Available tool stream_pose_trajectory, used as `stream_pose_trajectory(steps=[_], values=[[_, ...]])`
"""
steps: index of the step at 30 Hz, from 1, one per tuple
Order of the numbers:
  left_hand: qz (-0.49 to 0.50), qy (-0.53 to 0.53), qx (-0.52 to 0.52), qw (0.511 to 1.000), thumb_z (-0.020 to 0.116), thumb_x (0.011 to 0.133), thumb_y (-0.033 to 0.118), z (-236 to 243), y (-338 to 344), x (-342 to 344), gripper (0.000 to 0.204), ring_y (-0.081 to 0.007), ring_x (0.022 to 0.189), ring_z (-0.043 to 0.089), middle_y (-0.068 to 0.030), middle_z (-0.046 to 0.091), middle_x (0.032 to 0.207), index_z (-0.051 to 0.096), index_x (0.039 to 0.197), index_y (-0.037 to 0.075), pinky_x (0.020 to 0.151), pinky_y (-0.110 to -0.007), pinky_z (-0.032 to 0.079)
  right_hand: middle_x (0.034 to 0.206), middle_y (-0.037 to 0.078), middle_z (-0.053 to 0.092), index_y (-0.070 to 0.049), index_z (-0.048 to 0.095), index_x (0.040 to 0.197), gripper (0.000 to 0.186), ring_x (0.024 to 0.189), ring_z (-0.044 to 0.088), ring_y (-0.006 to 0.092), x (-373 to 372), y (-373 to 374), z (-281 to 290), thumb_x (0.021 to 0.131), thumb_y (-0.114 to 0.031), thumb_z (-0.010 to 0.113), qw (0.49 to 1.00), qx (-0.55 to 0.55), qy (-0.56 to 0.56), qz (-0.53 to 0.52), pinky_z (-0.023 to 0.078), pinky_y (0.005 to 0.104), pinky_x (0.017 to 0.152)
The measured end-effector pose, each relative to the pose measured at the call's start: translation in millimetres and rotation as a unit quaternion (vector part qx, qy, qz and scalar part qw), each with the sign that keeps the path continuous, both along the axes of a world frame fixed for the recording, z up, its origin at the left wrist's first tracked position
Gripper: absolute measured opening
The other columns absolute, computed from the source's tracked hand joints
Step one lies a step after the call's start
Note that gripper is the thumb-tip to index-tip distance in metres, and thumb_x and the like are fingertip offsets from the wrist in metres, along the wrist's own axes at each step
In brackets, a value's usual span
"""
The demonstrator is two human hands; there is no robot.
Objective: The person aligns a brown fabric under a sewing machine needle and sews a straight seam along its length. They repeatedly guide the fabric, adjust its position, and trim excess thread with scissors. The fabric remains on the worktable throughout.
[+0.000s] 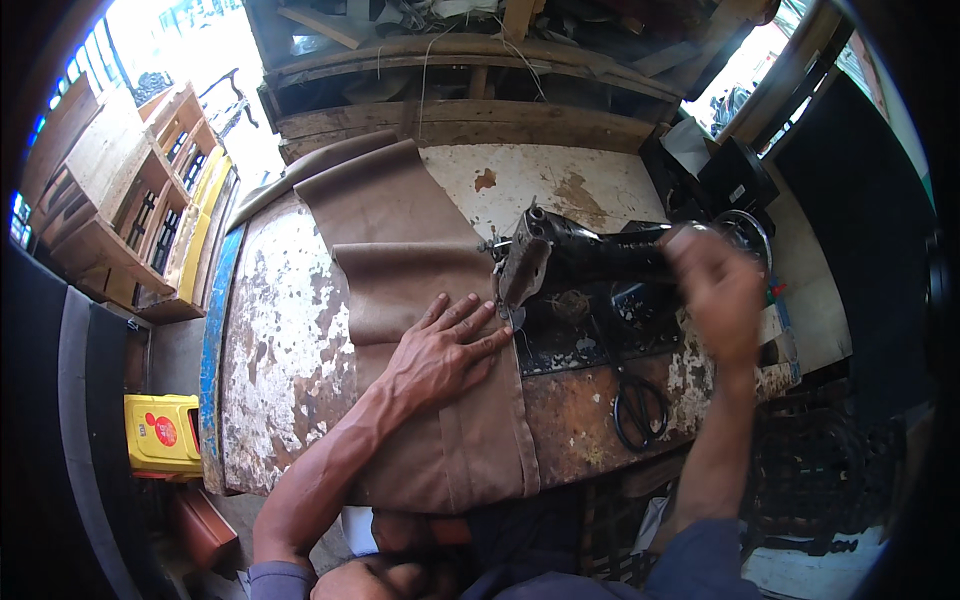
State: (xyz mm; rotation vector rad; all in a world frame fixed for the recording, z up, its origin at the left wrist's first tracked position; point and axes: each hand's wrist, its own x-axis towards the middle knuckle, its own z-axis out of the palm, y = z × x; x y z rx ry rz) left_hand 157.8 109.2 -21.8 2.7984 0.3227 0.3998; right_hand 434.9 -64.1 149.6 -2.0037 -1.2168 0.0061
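Note:
A long piece of brown fabric lies across the table and hangs over its near edge, folded in soft waves toward the back. Flat on this fabric rests my left hand, its fingers spread, the tips close to the needle area of a black sewing machine. The fabric's right edge runs under the machine's head. My right hand is raised at the machine's right end, near the handwheel. Motion smears its fingers, so I cannot see whether they touch the wheel.
Black-handled scissors lie on the worn, paint-flaked table, blades toward the machine. A wooden rack stands along the back. To the left are wooden crates and a yellow container. A black box sits at the back right.

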Motion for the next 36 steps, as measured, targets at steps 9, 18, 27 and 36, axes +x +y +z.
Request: stream_pose_trajectory(steps=[9,18,27,36], values=[[-0.006,0.025,-0.001,1.0,0.063,0.104,0.032,5.5,0.6,0.6,0.049,-0.0372,0.156,0.043,-0.0159,0.054,0.163,0.065,0.152,0.026,0.132,-0.059,0.027,0.122,0.025,0.075,-0.009,0.079,0.123,0.036,0.118,0.07,0.0459,180.9,42.3,5.1,0.105,-0.035,0.061,0.88,-0.306,-0.227,-0.282,0.055,0.0513,0.103],[-0.015,0.02,0.006,1.0,0.062,0.104,0.032,1.1,3.6,0.8,0.05,-0.0372,0.157,0.042,-0.0163,0.054,0.163,0.064,0.153,0.026,0.132,-0.059,0.027,0.109,0.028,0.076,0.003,0.077,0.112,0.047,0.112,0.073,0.0456,154.8,-13.9,27.4,0.11,-0.037,0.053,0.959,-0.16,-0.109,-0.207,0.053,0.0472,0.096],[-0.017,0.029,-0.005,0.999,0.063,0.104,0.032,7.4,5.4,2.6,0.05,-0.037,0.158,0.041,-0.0161,0.052,0.164,0.063,0.154,0.026,0.132,-0.059,0.028,0.105,0.028,0.075,0.006,0.073,0.111,0.048,0.106,0.075,0.0405,161.3,-27.3,15.1,0.111,-0.035,0.05,0.958,-0.152,-0.086,-0.226,0.051,0.0479,0.093],[-0.021,0.046,-0.003,0.999,0.062,0.104,0.032,5.7,6.0,2.5,0.051,-0.0388,0.159,0.038,-0.0196,0.049,0.166,0.062,0.155,0.027,0.133,-0.058,0.026,0.115,0.022,0.079,0.007,0.074,0.124,0.051,0.109,0.074,0.0288,140.3,-47.4,1.1,0.112,-0.037,0.052,0.959,-0.064,0.011,-0.276,0.051,0.0425,0.099]])
